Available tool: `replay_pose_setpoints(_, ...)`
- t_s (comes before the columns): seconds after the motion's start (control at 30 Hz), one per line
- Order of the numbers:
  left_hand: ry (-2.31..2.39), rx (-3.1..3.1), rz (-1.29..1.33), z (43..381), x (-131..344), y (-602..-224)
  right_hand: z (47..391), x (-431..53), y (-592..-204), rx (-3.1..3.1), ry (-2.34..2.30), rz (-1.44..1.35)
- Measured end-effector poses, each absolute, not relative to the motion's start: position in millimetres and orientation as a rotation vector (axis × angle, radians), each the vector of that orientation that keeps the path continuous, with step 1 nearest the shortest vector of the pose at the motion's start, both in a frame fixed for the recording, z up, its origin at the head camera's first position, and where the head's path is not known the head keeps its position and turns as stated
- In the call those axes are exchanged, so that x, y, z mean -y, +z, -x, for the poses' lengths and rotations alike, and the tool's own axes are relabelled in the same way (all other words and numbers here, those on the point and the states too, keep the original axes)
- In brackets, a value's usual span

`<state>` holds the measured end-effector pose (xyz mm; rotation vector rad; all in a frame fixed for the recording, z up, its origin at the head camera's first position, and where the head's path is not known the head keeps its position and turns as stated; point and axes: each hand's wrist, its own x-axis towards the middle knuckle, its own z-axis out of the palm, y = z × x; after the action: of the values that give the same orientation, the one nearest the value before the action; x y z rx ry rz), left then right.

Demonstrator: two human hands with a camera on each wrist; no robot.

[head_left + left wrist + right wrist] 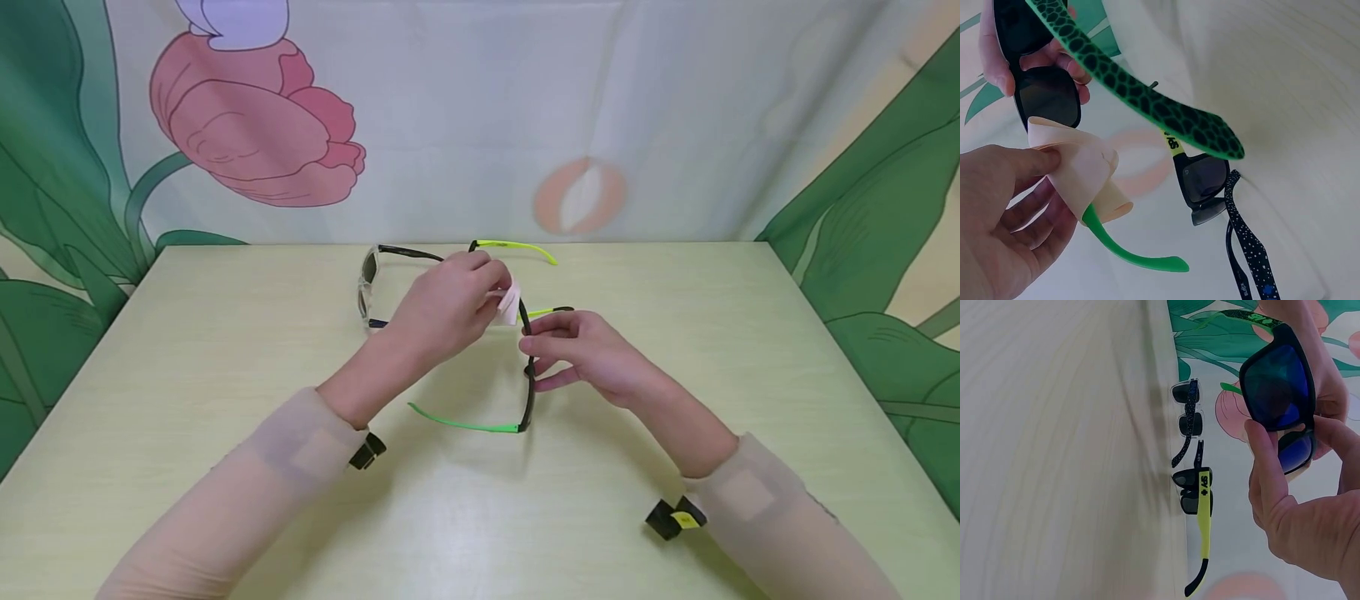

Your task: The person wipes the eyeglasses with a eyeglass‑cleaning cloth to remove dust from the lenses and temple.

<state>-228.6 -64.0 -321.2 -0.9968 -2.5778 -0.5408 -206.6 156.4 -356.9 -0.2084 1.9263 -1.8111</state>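
Observation:
A pair of black-framed sunglasses [531, 396] with green temples is held up above the table. My right hand [603, 358] pinches its frame near the bridge, and the bluish lens [1275, 387] shows in the right wrist view. My left hand [450, 308] grips a pale pink cloth [1079, 156] between thumb and fingers. The cloth is wrapped about one end of the sunglasses, and a green temple tip pokes out below it in the left wrist view. Whatever the cloth covers there is hidden. The other green temple [1138, 90], black-patterned, crosses the left wrist view in front.
Farther back on the table [225, 350] lie clear-framed sunglasses [363, 298] with dark speckled temples. Beside them are black sunglasses with yellow temples [1204, 519], partly behind the hands in the head view. A curtain printed with flowers [450, 125] hangs at the table's back edge.

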Motion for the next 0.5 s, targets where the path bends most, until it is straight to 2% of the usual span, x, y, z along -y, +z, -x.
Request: replay_pose_setpoints(0.5, -0.575, 2.607, 0.972, 232.9, 71.8, -321.9, 207.5, -163.1, -358.5, -1.953, -1.842, 0.18)
